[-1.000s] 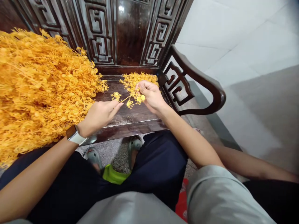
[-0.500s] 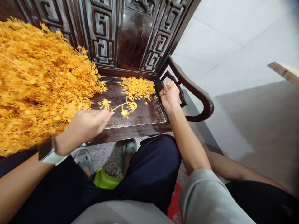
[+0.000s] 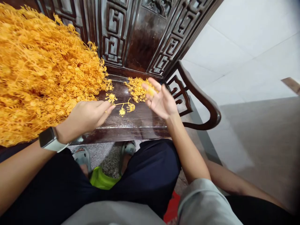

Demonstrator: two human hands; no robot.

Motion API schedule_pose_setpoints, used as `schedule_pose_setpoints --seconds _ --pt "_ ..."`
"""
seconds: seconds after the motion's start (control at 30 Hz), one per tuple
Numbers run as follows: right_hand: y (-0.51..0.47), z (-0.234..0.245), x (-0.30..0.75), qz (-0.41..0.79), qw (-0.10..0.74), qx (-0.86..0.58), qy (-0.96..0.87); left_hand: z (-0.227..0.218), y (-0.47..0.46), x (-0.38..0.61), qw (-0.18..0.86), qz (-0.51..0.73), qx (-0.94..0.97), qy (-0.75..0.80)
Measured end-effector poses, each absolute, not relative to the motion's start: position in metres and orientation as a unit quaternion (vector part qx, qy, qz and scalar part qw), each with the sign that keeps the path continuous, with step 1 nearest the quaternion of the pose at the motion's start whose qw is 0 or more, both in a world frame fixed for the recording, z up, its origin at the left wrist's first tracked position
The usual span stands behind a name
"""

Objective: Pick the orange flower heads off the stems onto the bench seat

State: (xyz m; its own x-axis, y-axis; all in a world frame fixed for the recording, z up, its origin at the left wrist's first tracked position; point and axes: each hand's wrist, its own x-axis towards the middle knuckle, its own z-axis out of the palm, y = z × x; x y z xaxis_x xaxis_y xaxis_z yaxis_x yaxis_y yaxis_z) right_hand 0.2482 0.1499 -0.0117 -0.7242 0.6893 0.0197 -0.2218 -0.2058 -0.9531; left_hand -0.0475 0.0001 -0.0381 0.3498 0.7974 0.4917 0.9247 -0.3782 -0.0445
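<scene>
My left hand (image 3: 87,117) pinches the stem of a yellow plastic sprig (image 3: 120,104) and holds it just above the dark wooden bench seat (image 3: 138,117). The sprig carries three small clusters. My right hand (image 3: 161,101) hovers to its right with the fingers spread; a small yellow piece (image 3: 150,91) rests against its fingers. Just behind that hand, a small heap of loose yellow pieces (image 3: 137,89) lies on the seat. A large pile of yellow sprigs (image 3: 42,72) covers the bench on the left, touching my left hand.
The carved bench back (image 3: 131,34) rises behind the seat and a curved armrest (image 3: 199,97) closes its right end. White floor tiles (image 3: 246,43) lie to the right. Below are my knees, grey sandals (image 3: 82,154) and a green object (image 3: 102,178).
My right hand has gone from pinching at the sprig to the armrest side, then back toward the sprig with its fingers spread. The sprig has one cluster fewer; my left hand kept hold.
</scene>
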Motion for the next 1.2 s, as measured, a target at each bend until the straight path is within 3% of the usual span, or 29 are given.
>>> schedule_pose_setpoints --seconds 0.03,0.1,0.17,0.33,0.43,0.63,0.77,1.07,1.1,1.2 --pt "0.156 -0.016 0.246 0.736 0.397 -0.287 -0.468 -0.039 0.001 -0.048 0.154 -0.197 -0.805 -0.538" --pt "0.161 -0.024 0.238 0.727 0.447 -0.393 -0.344 -0.041 0.005 -0.048 0.143 -0.192 -0.803 -0.547" --pt "0.156 -0.031 0.229 0.742 0.394 -0.431 -0.329 -0.042 0.008 -0.049 0.131 -0.19 -0.797 -0.558" --pt "0.125 -0.037 0.205 0.646 0.269 -0.382 -0.604 -0.041 0.012 -0.045 0.089 -0.214 -0.781 -0.58" --pt "0.117 -0.038 0.2 0.632 0.205 -0.321 -0.675 -0.042 0.009 -0.04 0.075 -0.218 -0.777 -0.586" --pt "0.126 -0.04 0.211 0.593 0.339 -0.314 -0.659 -0.049 -0.003 -0.031 0.042 -0.22 -0.804 -0.55" --pt "0.129 -0.044 0.207 0.544 0.381 -0.327 -0.672 -0.048 -0.001 -0.026 0.011 -0.222 -0.808 -0.546" --pt "0.148 -0.046 0.237 0.451 0.565 -0.455 -0.521 -0.051 -0.015 -0.032 0.054 -0.188 -0.84 -0.506" --pt "0.151 -0.049 0.247 0.431 0.565 -0.472 -0.522 -0.055 -0.019 -0.034 0.052 -0.185 -0.843 -0.503" --pt "0.145 -0.056 0.265 0.464 0.448 -0.464 -0.607 -0.062 -0.027 -0.043 0.026 -0.185 -0.835 -0.517"
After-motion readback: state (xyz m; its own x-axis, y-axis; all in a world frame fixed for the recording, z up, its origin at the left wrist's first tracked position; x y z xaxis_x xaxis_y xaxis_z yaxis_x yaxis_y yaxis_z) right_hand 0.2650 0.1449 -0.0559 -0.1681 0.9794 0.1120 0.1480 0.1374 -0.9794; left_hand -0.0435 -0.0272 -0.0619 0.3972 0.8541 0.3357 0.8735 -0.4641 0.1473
